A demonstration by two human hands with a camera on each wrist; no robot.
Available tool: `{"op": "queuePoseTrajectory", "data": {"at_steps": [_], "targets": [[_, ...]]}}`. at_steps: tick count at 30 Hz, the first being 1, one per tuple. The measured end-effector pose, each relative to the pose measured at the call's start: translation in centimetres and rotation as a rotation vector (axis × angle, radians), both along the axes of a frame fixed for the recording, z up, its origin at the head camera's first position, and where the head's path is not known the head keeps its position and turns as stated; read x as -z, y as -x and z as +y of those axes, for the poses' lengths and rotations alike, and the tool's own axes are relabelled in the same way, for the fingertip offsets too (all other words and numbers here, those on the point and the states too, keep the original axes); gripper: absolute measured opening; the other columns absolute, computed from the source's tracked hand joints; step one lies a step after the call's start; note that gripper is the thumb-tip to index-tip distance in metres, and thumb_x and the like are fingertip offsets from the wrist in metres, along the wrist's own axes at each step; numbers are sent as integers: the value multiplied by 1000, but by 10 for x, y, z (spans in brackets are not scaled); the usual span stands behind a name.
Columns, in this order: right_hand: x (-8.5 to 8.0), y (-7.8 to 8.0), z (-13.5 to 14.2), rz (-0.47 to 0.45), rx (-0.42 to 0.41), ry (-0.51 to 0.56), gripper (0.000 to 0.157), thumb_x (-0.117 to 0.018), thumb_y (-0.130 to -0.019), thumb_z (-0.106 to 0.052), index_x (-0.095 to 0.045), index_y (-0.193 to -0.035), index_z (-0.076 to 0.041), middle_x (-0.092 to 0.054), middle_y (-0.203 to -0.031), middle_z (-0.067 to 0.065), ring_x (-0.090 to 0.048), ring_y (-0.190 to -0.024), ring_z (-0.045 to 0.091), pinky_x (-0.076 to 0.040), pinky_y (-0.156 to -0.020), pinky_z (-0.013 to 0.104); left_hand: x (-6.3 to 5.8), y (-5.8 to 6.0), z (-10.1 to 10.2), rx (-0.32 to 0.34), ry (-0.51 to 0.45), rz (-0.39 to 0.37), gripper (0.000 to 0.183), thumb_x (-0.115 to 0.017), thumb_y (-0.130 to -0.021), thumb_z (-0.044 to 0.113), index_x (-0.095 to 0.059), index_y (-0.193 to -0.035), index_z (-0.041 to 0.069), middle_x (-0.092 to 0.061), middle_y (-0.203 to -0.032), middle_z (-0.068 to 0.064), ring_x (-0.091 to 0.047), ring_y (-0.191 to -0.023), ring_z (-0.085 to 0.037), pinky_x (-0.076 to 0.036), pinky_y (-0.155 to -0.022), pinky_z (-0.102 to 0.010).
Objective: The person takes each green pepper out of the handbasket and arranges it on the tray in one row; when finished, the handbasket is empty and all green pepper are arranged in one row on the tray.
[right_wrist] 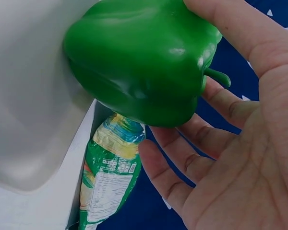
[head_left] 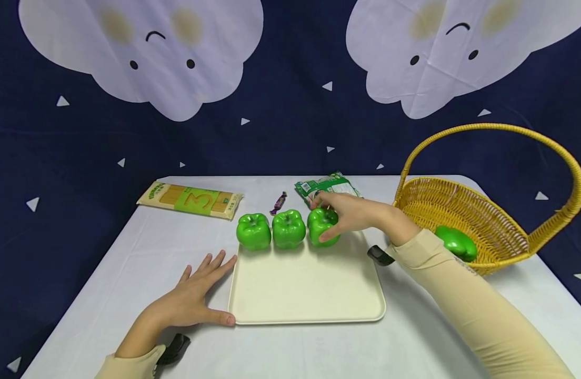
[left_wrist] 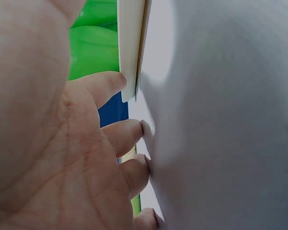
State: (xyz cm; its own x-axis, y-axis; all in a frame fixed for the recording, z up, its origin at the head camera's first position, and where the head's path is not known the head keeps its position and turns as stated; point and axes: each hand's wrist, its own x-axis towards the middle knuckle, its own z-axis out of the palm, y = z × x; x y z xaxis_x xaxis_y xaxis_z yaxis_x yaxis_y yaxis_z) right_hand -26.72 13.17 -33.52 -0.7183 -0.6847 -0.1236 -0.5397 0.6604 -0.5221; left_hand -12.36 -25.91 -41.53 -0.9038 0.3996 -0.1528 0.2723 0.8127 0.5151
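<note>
My right hand (head_left: pixel 352 211) holds a green bell pepper (head_left: pixel 316 229) at the back right of a cream tray (head_left: pixel 309 295). In the right wrist view, the thumb and fingers are around this bell pepper (right_wrist: pixel 134 62), whose stem points towards the palm. Two more green bell peppers stand to its left in a row, the middle bell pepper (head_left: pixel 289 230) and the left bell pepper (head_left: pixel 253 232). With fingers spread, my left hand (head_left: pixel 191 297) rests at the tray's left side. Its thumb and index fingertip touch the tray edge (left_wrist: pixel 129 52).
A yellow wicker basket (head_left: pixel 425 202) stands at the right, with a green bell pepper (head_left: pixel 456 243) inside. Along the back lie a noodle pack (head_left: pixel 191 199), a purple wrapped candy (head_left: pixel 278 203) and a green packet (head_left: pixel 330 184). A dark cloud-patterned cloth (head_left: pixel 300 131) hangs behind.
</note>
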Motion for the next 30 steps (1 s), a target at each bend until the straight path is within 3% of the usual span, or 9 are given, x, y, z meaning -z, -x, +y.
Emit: {"op": "queuePoseTrajectory", "data": {"at_steps": [10, 16, 20, 30], "targets": [[-6, -2, 9, -15, 19, -20, 83, -92, -85, -38, -51, -152, -11, -66, -141, 18, -62, -133, 33, -49, -116, 55, -1, 0, 1, 7, -11, 10, 131, -93, -66, 68, -29, -172, 24, -19, -178, -24, -9, -162, -60, 0, -119, -89], [-13, -3, 21, -10, 19, -2, 83, -92, -86, -38, -51, -152, -7, -62, -148, 17, -61, -136, 38, -48, -117, 58, -1, 0, 1, 13, -8, 20, 131, -94, -67, 67, -29, -172, 23, -20, -178, -24, -10, -162, -61, -1, -118, -89], [-20, -6, 33, -17, 43, 15, 75, -92, -86, -35, -56, -144, -5, -64, -146, 17, -60, -138, 43, -47, -119, 60, -1, 0, 1, 15, -11, 18, 131, -94, -67, 67, -29, -172, 23, -20, -178, -25, -10, -161, -61, -1, -118, -89], [-38, -15, 73, 11, 134, -26, 58, -90, -89, -37, -62, -134, -12, -69, -133, 9, -64, -131, 37, -54, -110, 58, -2, -2, 1, 12, -11, 4, 131, -94, -67, 67, -29, -172, 22, -20, -178, -25, -10, -161, -62, -1, -118, -89]]}}
